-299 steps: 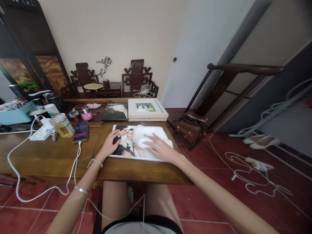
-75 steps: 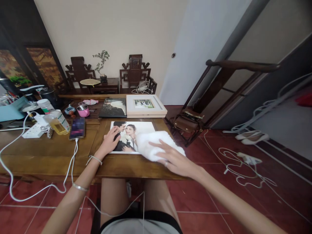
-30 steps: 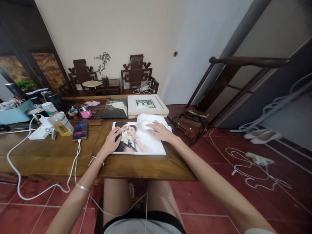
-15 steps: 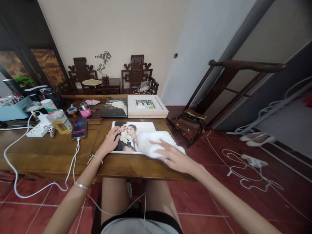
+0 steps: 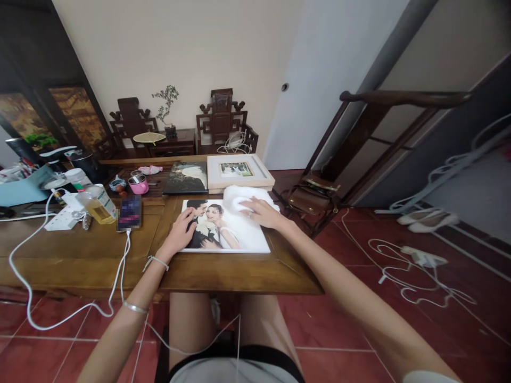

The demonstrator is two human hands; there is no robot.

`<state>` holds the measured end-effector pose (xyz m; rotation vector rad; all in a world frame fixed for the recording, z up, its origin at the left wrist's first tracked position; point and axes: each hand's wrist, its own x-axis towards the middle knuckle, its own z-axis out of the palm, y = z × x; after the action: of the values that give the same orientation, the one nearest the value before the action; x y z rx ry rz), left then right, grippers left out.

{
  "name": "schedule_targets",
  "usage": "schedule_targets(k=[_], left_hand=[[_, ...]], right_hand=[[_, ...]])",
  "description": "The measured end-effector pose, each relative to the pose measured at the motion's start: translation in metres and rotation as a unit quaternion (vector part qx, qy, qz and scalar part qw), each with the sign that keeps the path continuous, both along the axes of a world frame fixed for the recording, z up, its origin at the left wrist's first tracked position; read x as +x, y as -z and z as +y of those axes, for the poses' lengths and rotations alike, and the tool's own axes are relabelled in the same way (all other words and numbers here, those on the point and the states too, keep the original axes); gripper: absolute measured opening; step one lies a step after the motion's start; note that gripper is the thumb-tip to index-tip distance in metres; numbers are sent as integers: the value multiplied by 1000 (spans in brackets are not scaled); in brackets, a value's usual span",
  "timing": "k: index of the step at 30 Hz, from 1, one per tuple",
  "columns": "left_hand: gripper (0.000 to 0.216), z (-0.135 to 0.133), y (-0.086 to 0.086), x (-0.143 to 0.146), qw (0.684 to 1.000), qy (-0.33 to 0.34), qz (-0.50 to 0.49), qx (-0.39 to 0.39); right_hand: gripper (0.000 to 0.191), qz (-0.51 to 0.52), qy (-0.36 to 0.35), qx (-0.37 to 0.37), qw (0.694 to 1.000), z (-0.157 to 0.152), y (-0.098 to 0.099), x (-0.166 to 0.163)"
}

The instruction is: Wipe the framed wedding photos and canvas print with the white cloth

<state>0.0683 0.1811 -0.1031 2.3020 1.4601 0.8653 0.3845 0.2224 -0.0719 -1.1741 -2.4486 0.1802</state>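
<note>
A large photo print (image 5: 235,239) of a couple lies flat on the wooden table (image 5: 91,255). My left hand (image 5: 179,234) rests on its left edge with the fingers spread flat. My right hand (image 5: 261,211) lies palm down, fingers stretched out, on a white cloth (image 5: 237,196) at the print's far right corner, pressing the cloth onto the print.
Behind the print lie a dark photo album (image 5: 186,178) and a white framed picture (image 5: 238,171). To the left are a phone (image 5: 129,213) on a white cable, a bottle of yellow liquid (image 5: 96,205), a power strip (image 5: 62,218) and a pink cup (image 5: 136,184). Cables and shoes lie on the red floor at right.
My right hand has slid the white cloth from the print's near right corner up to its far right corner, as in earlier back-and-forth strokes. My left hand stays on the left edge.
</note>
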Motion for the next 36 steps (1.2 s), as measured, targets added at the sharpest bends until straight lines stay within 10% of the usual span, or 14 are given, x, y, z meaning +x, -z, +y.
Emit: schedule_targets(k=[14, 27, 36], left_hand=[[44, -4, -4, 4, 1000, -7, -6, 5], [45, -5, -2, 3, 1000, -9, 14, 7], [43, -3, 1, 3, 1000, -15, 10, 8]], right_hand=[[27, -16, -167, -13, 986, -149, -14, -8], [36, -3, 21, 31, 999, 3, 1, -10], [30, -3, -103, 13, 995, -122, -2, 0]])
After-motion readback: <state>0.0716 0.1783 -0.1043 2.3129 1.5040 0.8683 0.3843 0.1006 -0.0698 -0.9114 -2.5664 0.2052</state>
